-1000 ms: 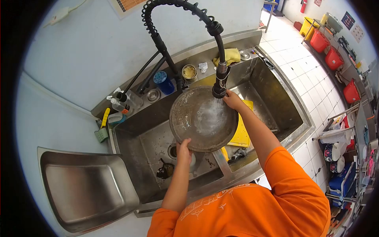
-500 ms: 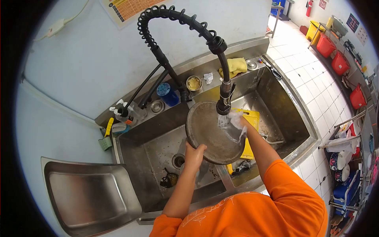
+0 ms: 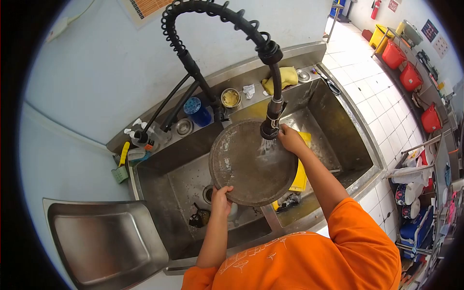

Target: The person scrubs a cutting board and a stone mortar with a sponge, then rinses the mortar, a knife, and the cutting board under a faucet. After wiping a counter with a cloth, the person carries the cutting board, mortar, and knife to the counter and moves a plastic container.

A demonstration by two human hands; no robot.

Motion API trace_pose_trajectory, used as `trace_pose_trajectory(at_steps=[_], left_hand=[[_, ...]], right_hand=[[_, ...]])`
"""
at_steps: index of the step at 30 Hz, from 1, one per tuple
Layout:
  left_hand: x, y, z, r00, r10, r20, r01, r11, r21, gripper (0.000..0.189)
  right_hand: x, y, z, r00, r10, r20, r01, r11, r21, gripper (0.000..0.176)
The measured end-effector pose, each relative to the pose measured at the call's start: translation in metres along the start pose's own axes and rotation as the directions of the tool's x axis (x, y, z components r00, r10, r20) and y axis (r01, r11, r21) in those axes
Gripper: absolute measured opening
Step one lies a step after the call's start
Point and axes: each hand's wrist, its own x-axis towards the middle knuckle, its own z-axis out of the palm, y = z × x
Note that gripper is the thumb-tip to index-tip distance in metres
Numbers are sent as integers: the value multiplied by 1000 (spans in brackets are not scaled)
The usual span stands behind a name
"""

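Observation:
A large round grey-brown pan [image 3: 246,169] is held over the divider of the double sink. My left hand [image 3: 222,199] grips its lower left rim, thumb on top. At its upper right rim, beside the spray head, my right hand [image 3: 291,139] is closed on the edge. Water runs from the black faucet head [image 3: 270,128] onto the pan's surface. Partly hidden beneath the pan, a yellow board [image 3: 300,176] lies in the right basin, with a dark-and-white item [image 3: 289,202] near it.
A steel tray [image 3: 104,241] stands left of the sink [image 3: 186,171]. Along the back ledge are soap bottles [image 3: 145,137], a blue container [image 3: 197,112], a bowl with a yellow sponge [image 3: 230,98] and a yellow cloth [image 3: 281,79]. Dark debris [image 3: 198,216] lies near the drain.
The pan has turned and tilted, showing more of its broad surface. My right hand has moved from the wet inner surface up to the rim, and the white foam or cloth there is gone.

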Motion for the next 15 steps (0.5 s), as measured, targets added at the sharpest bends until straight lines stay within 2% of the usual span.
trace_pose_trajectory(at_steps=[2, 6, 8, 9, 10, 11, 12, 14, 15], left_hand=[[7, -8, -11, 998, 40, -42, -43, 996, -76, 52], [-4, 10, 12, 982, 118, -151, -131, 988, -80, 52], [-2, 11, 10, 985, 125, -120, -134, 988, -75, 64], [4, 6, 2, 984, 124, -125, -135, 988, -80, 64], [13, -1, -9, 991, 130, -39, -134, 984, -121, 65], [22, -6, -18, 989, 140, 49, -131, 979, -159, 65], [21, -3, -16, 989, 142, 53, -132, 978, -159, 65], [14, 1, -10, 991, 116, 66, -100, 972, -211, 62], [15, -2, -12, 991, 108, 73, -91, 974, -206, 62]], right_hand=[[-8, -12, -1, 998, -32, -46, 29, 997, -69, 43], [-17, -14, 8, 997, -16, -69, 8, 993, -118, 42], [-29, -28, 3, 991, 112, -67, -119, 986, -116, 49], [-31, -27, 11, 992, 110, -62, -116, 986, -119, 49], [-33, -24, 22, 965, -91, -244, -7, 927, -375, 50], [-32, -23, 32, 875, -323, -359, 39, 788, -615, 51], [-29, -28, 42, 874, -324, -362, 37, 787, -615, 51], [-31, -47, 66, 911, -319, -262, 87, 769, -633, 65], [-33, -63, 74, 916, -289, -280, 77, 809, -583, 68]])
